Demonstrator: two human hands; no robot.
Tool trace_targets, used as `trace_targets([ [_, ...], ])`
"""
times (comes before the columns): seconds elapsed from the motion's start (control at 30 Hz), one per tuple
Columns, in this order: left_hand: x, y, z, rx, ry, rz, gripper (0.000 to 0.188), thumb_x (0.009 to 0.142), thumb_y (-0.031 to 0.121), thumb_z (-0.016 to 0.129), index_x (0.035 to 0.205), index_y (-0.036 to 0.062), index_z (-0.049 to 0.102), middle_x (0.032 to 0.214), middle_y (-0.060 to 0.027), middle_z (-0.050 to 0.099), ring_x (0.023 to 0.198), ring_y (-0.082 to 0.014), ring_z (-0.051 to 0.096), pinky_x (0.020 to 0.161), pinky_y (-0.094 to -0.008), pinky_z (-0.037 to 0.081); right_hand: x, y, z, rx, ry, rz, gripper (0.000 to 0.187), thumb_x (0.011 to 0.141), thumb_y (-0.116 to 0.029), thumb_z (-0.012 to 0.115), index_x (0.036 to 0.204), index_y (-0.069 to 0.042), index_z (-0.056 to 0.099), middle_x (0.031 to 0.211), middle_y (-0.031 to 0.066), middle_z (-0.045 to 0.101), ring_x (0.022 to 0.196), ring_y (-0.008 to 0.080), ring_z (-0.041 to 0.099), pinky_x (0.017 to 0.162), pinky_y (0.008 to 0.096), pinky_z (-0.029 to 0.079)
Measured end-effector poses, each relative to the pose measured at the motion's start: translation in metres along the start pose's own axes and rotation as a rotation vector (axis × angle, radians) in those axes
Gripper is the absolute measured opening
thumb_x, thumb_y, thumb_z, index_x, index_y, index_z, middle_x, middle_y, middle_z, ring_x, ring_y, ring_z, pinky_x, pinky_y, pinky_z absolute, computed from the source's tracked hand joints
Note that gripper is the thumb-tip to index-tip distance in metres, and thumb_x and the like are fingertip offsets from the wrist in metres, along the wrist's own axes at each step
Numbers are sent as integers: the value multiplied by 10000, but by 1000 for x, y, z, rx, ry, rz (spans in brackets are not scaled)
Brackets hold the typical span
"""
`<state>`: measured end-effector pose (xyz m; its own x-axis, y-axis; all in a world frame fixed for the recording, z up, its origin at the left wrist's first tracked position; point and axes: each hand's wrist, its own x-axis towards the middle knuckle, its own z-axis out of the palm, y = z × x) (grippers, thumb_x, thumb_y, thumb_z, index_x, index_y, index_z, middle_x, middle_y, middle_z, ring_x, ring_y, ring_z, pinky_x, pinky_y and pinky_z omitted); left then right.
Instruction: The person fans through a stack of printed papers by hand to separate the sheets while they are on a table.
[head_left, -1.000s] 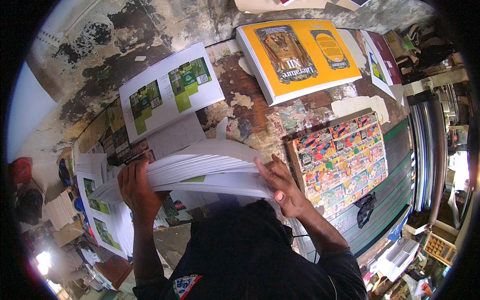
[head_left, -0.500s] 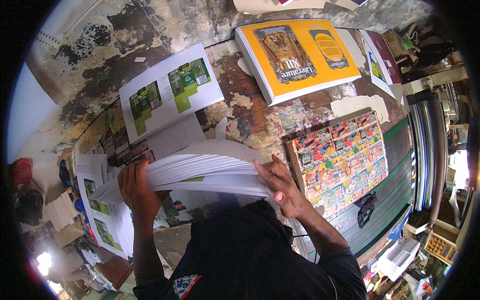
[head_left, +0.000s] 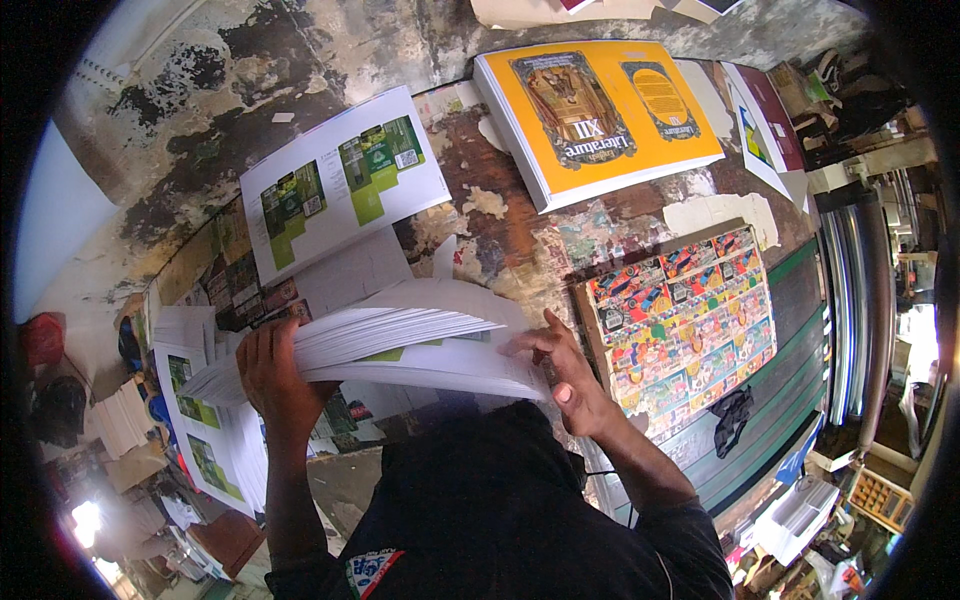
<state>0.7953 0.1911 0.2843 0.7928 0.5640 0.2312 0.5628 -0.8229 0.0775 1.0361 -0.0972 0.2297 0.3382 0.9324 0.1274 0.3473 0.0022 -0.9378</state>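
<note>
A thick sheaf of large white printed sheets (head_left: 400, 325) bows across in front of me. My left hand (head_left: 275, 375) is closed round its left part, fingers over the top. At the other end my right hand (head_left: 565, 372) has its fingers apart, touching the edges of the lower sheets. Green print shows between the sheets where the stack parts. Beyond the sheaf lies a stack of white sheets with green panels (head_left: 345, 185). Left of my left hand a further pile of green-printed sheets (head_left: 210, 430) is partly covered by the sheaf.
A tall stack of yellow covers (head_left: 600, 120) stands at the far side of the worn table (head_left: 490, 240). Right of my right hand lies a block of colourful printed sheets (head_left: 690, 320). Green slats (head_left: 790, 330) with a black scrap (head_left: 733, 420) are beyond it.
Several sheets have dropped from the upper part of the sheaf, and more green print shows. My right fingers have shifted slightly down along the edges. My left hand keeps its hold.
</note>
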Motion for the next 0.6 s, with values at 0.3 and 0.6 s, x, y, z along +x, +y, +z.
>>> trace_targets([
  [0.3,3,4,-2,-19,38,31,762,512,242,944,1186,85,625,1105,-114,657,1091,-354,607,1027,-498,434,16,-10,-4,-53,-44,-10,885,1046,-651,187,1626,13,273,1161,195,630,1187,392,590,1191,669,202],
  [0.6,5,5,-4,-13,21,26,739,529,268,938,1172,76,629,1084,-119,652,1058,-356,610,995,-497,441,14,-10,-3,-80,-42,-49,863,1054,-630,205,1607,22,320,1164,196,620,1167,383,589,1191,667,206],
])
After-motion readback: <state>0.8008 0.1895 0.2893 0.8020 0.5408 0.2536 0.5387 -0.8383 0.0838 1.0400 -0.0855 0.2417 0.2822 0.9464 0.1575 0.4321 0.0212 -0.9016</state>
